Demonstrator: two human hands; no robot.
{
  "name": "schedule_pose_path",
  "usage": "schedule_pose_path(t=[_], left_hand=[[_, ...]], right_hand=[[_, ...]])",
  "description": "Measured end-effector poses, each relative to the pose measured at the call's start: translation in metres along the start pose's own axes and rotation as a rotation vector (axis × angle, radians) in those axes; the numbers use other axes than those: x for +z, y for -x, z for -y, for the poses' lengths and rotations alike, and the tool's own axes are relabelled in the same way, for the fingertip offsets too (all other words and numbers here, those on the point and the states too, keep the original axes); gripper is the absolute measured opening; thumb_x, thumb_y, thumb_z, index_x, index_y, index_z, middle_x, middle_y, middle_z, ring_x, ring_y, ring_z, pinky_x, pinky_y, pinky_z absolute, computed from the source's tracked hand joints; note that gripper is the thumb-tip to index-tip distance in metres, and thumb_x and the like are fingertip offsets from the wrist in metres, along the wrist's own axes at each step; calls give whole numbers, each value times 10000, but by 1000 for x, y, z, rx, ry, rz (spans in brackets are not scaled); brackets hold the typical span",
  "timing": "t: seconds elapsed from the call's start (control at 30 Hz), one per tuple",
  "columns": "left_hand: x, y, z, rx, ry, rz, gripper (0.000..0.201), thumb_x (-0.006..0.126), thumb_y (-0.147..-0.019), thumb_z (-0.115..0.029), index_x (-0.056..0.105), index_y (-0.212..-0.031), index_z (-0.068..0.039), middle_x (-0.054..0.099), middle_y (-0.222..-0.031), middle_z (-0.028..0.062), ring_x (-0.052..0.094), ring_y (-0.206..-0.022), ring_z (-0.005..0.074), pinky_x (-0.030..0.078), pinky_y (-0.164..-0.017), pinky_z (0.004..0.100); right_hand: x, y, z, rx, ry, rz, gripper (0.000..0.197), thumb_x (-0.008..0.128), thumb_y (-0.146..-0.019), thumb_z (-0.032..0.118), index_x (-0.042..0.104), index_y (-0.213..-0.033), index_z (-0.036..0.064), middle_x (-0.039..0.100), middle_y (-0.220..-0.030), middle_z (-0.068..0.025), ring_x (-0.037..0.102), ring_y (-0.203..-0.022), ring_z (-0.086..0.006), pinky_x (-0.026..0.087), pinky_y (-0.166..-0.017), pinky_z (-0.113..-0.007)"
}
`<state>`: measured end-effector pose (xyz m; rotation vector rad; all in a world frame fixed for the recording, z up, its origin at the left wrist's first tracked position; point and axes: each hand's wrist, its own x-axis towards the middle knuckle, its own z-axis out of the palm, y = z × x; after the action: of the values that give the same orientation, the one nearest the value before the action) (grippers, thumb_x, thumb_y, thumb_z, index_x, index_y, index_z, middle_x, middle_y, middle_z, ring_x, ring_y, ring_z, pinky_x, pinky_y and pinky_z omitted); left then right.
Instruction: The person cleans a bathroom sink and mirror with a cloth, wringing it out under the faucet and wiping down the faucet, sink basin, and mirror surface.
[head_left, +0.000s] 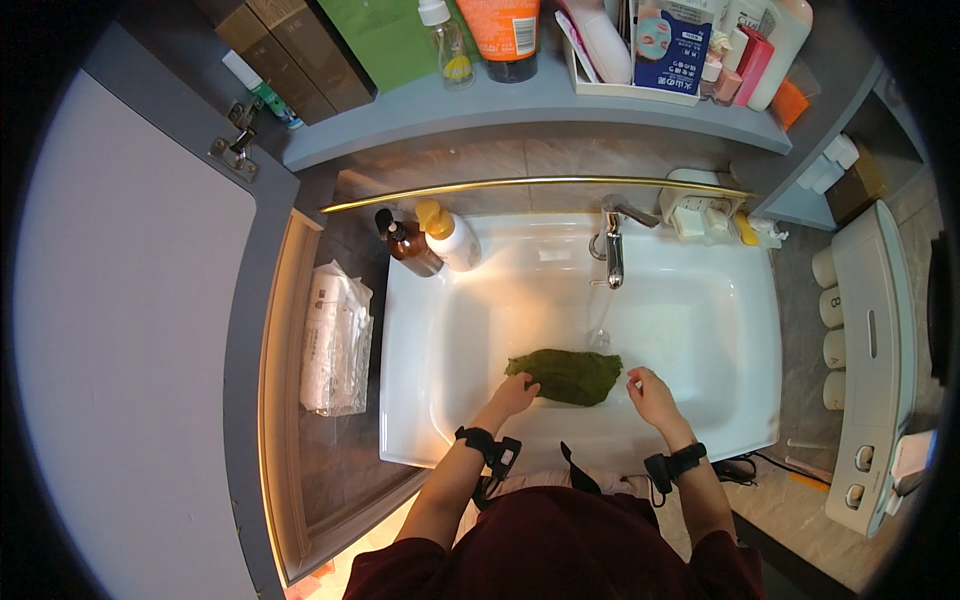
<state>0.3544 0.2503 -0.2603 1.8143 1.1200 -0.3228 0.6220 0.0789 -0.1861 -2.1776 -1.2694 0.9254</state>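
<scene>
Grey-framed, the cabinet door point(140, 300) fills the left side, and a grey shelf point(560, 105) crowded with toiletries runs above a white basin point(690, 330). The basin's glossy, sloping walls look slick, so a loose sheet would probably slide on them. On its near part lies the dark green sheet point(575, 378), spread wide and a little crumpled, below the chrome tap point(613, 255); I can't tell whether water is running.

The left hand point(512, 396) has its fingers nearly closed, seemingly pinching the sheet's left end. The right hand point(652, 395) is just beside the opposite end, fingers loosely curled; whether they hold anything small I can't tell. Handling it well calls for a light, broad grip at both ends, even tension, and no tugging at a single corner, since thin edges might tear.
</scene>
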Motion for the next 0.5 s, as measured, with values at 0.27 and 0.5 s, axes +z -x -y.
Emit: schedule_pose_path(t=[0.27,0.5], left_hand=[[1,-3,1,30,-23,16,520,518,-930,-380,521,-1250,30,566,-1217,238,536,-1139,370,437,-964,424],[2,-4,-1,61,-53,-2,508,527,-921,-371,534,-1229,33,582,-1185,244,546,-1115,380,444,-952,430]], right_hand=[[-57,-4,83,-330,71,-294,327,587,-865,74,508,-1174,0,566,-1173,-195,577,-1049,-362,479,-872,-403],[-125,-50,146,-534,206,-529,416,602,-819,43,507,-1217,-27,423,-1386,-202,464,-1216,-389,395,-1008,-431]])
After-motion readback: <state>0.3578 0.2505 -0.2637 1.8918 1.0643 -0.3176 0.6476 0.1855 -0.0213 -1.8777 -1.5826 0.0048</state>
